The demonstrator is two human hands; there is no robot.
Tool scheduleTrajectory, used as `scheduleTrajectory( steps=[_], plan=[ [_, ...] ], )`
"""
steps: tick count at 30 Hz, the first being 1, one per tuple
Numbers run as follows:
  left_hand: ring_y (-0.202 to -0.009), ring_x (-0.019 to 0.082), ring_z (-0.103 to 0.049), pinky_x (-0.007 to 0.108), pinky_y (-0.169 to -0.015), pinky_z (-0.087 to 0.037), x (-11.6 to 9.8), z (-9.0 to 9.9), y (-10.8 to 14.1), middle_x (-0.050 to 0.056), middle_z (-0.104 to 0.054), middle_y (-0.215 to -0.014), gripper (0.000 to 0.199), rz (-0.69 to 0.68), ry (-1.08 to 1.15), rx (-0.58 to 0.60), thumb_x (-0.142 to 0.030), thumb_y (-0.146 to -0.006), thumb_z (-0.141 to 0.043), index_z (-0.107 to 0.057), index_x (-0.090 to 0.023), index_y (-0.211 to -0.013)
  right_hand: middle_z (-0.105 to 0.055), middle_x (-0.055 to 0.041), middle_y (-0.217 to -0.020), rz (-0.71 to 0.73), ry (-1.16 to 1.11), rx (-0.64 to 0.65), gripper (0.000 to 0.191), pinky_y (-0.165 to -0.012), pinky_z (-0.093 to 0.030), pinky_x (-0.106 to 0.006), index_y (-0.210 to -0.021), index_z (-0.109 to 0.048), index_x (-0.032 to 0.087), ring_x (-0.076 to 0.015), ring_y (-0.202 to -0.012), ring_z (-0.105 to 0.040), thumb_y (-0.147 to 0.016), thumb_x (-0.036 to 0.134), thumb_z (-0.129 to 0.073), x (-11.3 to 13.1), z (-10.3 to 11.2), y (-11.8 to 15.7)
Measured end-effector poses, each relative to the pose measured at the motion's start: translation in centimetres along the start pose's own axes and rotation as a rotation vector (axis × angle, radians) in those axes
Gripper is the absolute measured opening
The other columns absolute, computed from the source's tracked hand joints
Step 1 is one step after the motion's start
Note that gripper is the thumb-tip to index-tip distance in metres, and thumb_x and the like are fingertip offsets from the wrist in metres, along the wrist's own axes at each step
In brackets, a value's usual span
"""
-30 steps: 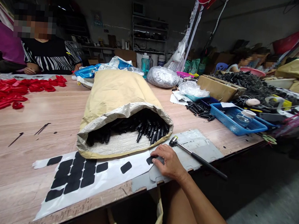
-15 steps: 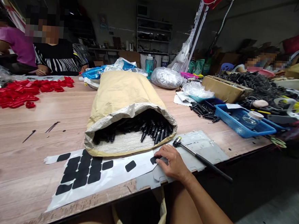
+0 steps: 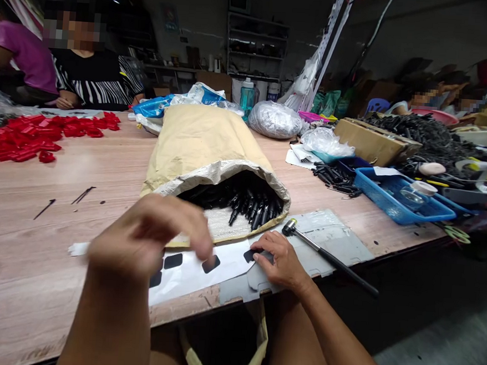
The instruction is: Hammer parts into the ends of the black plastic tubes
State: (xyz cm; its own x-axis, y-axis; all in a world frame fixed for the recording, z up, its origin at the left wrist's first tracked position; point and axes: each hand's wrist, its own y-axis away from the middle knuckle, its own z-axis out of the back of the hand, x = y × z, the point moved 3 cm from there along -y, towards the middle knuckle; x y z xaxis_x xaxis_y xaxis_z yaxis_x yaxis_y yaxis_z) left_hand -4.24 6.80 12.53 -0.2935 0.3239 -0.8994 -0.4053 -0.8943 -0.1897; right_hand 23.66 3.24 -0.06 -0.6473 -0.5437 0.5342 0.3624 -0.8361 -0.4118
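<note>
The left hand (image 3: 140, 233) has just swung in over the sheet (image 3: 186, 281) at the sack's (image 3: 205, 132) six o'clock, bringing both hands to it, its blurred grip unreadable, while the right (image 3: 282, 261) keeps a narrow pinch at a black patch (image 3: 249, 255), hold uncertain.

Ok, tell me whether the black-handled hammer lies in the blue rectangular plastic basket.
No, the hammer lies across the flat grey board, outside the basket.

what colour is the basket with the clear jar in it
Blue basket, best seen in the head view.
</note>
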Motion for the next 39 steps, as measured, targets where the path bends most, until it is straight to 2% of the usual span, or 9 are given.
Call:
scheduleTrajectory(
  steps=[2,5,7,16,21,25,30,34,39],
  plan=[
    [-0.088,0.031,-0.071,0.038,-0.071,-0.057,1.6,0.0,-2.2,0.009,-0.078,-0.092,0.047,0.121,-0.151,-0.114,-0.06,-0.08,-0.066,-0.08,-0.021,-0.101,-0.063,-0.0039,-0.09,0.002,-0.008,0.002,0.017,-0.082,-0.042,-0.038,-0.098,-0.071,0.023,-0.021,-0.088,-0.055,-0.083,0.017,-0.065,0.1,0.1,0.0],
    [-0.096,0.03,-0.07,0.037,-0.079,-0.054,4.8,0.2,-5.2,0.007,-0.079,-0.099,0.033,0.37,-0.565,-0.439,-0.044,-0.086,-0.059,-0.08,-0.022,-0.099,-0.064,-0.004,-0.09,0.004,-0.017,-0.006,0.017,-0.081,-0.042,-0.038,-0.098,-0.07,0.023,-0.0212,-0.088,-0.055,-0.083,0.017,-0.065,0.2,0.1,0.0],
    [-0.101,0.031,-0.069,0.038,-0.083,-0.052,6.7,-0.1,-6.4,0.007,-0.078,-0.104,0.032,0.452,-0.731,-0.513,-0.037,-0.089,-0.054,-0.08,-0.026,-0.103,-0.064,-0.0039,-0.09,0.005,-0.018,-0.012,0.016,-0.081,-0.042,-0.038,-0.098,-0.07,0.024,-0.0211,-0.087,-0.055,-0.084,0.017,-0.064,0.2,0.0,-0.1],
    [-0.106,0.036,-0.066,0.041,-0.079,-0.051,8.4,-1.9,-7.2,0.012,-0.068,-0.119,0.024,0.52,-0.973,-0.402,-0.038,-0.087,-0.063,-0.074,-0.023,-0.1,-0.066,-0.0035,-0.09,0.005,-0.028,-0.002,0.016,-0.082,-0.043,-0.039,-0.097,-0.07,0.024,-0.0209,-0.087,-0.057,-0.084,0.017,-0.064,-0.3,-0.1,-0.1],
    [-0.096,0.027,-0.067,0.035,-0.074,-0.049,6.2,-3.1,-4.1,0.004,-0.07,-0.112,0.026,0.339,-0.859,-0.478,-0.039,-0.089,-0.061,-0.07,-0.027,-0.111,-0.064,-0.0041,-0.089,0.007,-0.041,-0.029,0.016,-0.08,-0.045,-0.039,-0.096,-0.07,0.024,-0.0212,-0.087,-0.056,-0.084,0.017,-0.063,-0.1,-0.1,-0.2],
    [-0.09,0.022,-0.066,0.032,-0.075,-0.048,5.1,-6.0,-0.5,0.001,-0.071,-0.098,0.022,0.17,-0.649,-0.22,-0.033,-0.086,-0.064,-0.073,-0.027,-0.104,-0.064,-0.0058,-0.094,0.025,-0.027,-0.194,0.021,-0.083,-0.048,-0.039,-0.104,-0.069,0.024,-0.0224,-0.092,-0.057,-0.086,0.016,-0.06,0.0,0.9,0.1],
    [-0.095,0.025,-0.062,0.035,-0.082,-0.046,6.8,-8.5,2.4,0.003,-0.069,-0.091,0.022,0.181,-0.573,-0.02,-0.026,-0.081,-0.067,-0.075,-0.025,-0.102,-0.066,-0.008,-0.099,-0.164,0.241,-0.432,0.022,-0.087,-0.047,-0.043,-0.107,-0.07,0.024,-0.025,-0.094,-0.057,-0.09,0.021,-0.057,-2.6,4.3,2.5],
    [-0.096,0.024,-0.061,0.037,-0.088,-0.045,7.9,-8.9,3.3,0.004,-0.068,-0.094,0.024,0.143,-0.456,-0.049,-0.024,-0.083,-0.067,-0.073,-0.024,-0.106,-0.067,-0.0094,-0.101,-0.4,0.56,-0.33,0.032,-0.082,-0.044,-0.044,-0.114,-0.07,0.023,-0.0289,-0.094,-0.056,-0.086,0.037,-0.066,-5.7,6.4,4.7],
    [-0.093,0.025,-0.058,0.039,-0.087,-0.043,8.2,-9.1,3.8,0.004,-0.067,-0.091,0.019,0.096,-0.416,-0.101,-0.028,-0.084,-0.069,-0.072,-0.023,-0.102,-0.065,-0.0065,-0.096,-0.493,0.565,-0.169,0.023,-0.078,-0.044,-0.038,-0.102,-0.068,0.023,-0.0251,-0.093,-0.06,-0.092,0.041,-0.056,-7.4,6.9,5.5]
  ],
)
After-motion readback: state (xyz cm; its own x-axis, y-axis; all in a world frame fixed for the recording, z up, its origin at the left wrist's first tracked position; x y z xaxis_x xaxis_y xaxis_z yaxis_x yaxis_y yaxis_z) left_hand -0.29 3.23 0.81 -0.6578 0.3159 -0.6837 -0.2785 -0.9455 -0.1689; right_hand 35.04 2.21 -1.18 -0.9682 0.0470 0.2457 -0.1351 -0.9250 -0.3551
